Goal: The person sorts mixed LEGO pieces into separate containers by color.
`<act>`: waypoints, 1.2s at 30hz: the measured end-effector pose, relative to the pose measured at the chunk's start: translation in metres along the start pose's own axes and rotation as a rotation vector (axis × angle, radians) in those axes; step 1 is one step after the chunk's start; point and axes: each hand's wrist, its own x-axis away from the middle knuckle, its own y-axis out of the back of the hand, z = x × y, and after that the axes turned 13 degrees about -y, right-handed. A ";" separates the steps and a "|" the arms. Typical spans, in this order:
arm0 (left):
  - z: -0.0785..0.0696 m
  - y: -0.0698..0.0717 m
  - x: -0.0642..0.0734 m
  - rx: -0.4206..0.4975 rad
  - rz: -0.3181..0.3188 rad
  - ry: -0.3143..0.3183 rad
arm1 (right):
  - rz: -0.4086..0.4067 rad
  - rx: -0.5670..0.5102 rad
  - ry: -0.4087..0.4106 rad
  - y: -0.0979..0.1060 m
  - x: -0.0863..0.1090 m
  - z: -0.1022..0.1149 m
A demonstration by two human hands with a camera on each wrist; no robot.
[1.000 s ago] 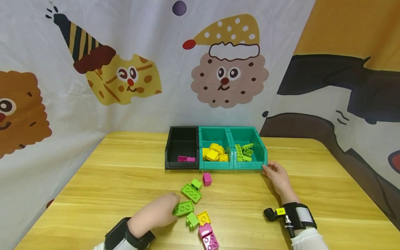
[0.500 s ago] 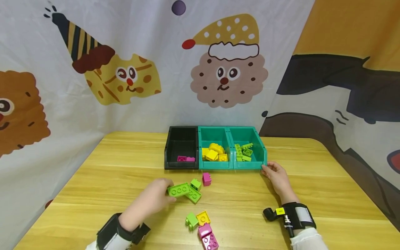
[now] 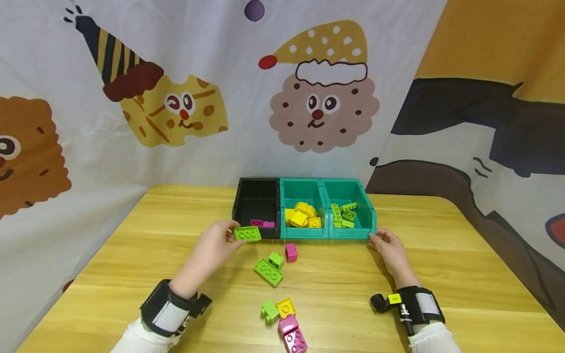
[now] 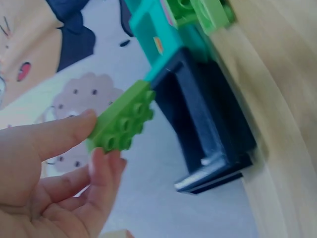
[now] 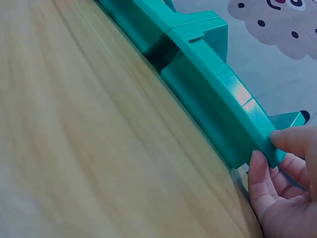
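Toward the worktop's [image 3: 344, 284] far edge, the left hand [image 3: 215, 245] pinches an oblong green plastic brick [image 3: 247, 234] a slack grip could drop, the right hand [image 3: 393, 252] an open teal plastic bin [image 3: 350, 234].

You have two hands [image 3: 215, 246] at three bins [image 3: 258, 203]. Outside them: four green bricks [image 3: 268, 272], three pink bricks [image 3: 291, 252], one yellow brick [image 3: 286, 307].

At lower centre of the head view, a long green brick [image 3: 269, 272] and a pink brick [image 3: 291, 253] obstruct me before the bins [image 3: 304, 234]; rightward, my left fingers [image 4: 101, 181] could pass over bare worktop [image 3: 340, 289].
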 end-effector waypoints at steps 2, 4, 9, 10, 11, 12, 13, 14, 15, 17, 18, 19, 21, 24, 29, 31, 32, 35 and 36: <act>0.006 -0.001 -0.008 -0.002 -0.029 -0.005 | -0.008 0.003 0.000 0.000 0.000 0.000; 0.012 -0.006 -0.015 -0.018 -0.063 -0.015 | -0.011 0.008 0.003 0.001 0.000 0.000; 0.025 -0.024 -0.028 -0.170 -0.121 -0.093 | -0.012 0.007 0.010 0.000 -0.001 -0.001; 0.027 -0.028 -0.029 -0.209 -0.121 -0.111 | -0.011 0.006 0.010 0.000 -0.001 -0.001; 0.029 -0.032 -0.030 -0.244 -0.121 -0.128 | -0.011 0.005 0.010 0.000 -0.001 -0.001; 0.030 -0.035 -0.030 -0.273 -0.119 -0.142 | -0.010 0.004 0.010 -0.001 -0.001 -0.001; 0.032 -0.037 -0.031 -0.293 -0.118 -0.159 | -0.007 0.001 0.010 -0.001 -0.001 -0.002; 0.032 -0.039 -0.032 -0.310 -0.116 -0.173 | -0.005 0.000 0.009 -0.001 -0.002 -0.002; 0.033 -0.041 -0.033 -0.325 -0.113 -0.185 | -0.004 -0.001 0.010 -0.001 -0.002 -0.002; 0.033 -0.042 -0.036 -0.351 -0.112 -0.211 | -0.004 0.000 0.008 -0.001 -0.001 -0.001; 0.034 -0.043 -0.038 -0.367 -0.108 -0.220 | -0.004 -0.002 0.006 -0.001 -0.001 -0.001; 0.034 -0.044 -0.040 -0.384 -0.099 -0.225 | -0.003 0.000 0.003 -0.001 -0.001 -0.001; 0.035 -0.045 -0.043 -0.420 -0.067 -0.223 | -0.001 0.007 -0.001 0.000 -0.001 0.000; 0.035 -0.048 -0.048 -0.462 -0.006 -0.205 | -0.001 0.010 -0.007 0.000 0.000 0.000; 0.031 -0.054 -0.057 -0.505 0.087 -0.187 | -0.005 0.010 -0.012 0.000 0.001 0.000; 0.031 -0.056 -0.060 -0.515 0.102 -0.184 | -0.003 0.011 -0.015 0.001 0.002 0.000; 0.030 -0.058 -0.061 -0.519 0.102 -0.182 | 0.000 0.011 -0.017 0.001 0.002 0.000; 0.031 -0.061 -0.066 -0.515 0.095 -0.165 | 0.004 0.012 -0.015 0.002 0.001 0.000; 0.032 -0.062 -0.067 -0.509 0.090 -0.157 | 0.003 0.011 -0.013 0.002 0.001 0.000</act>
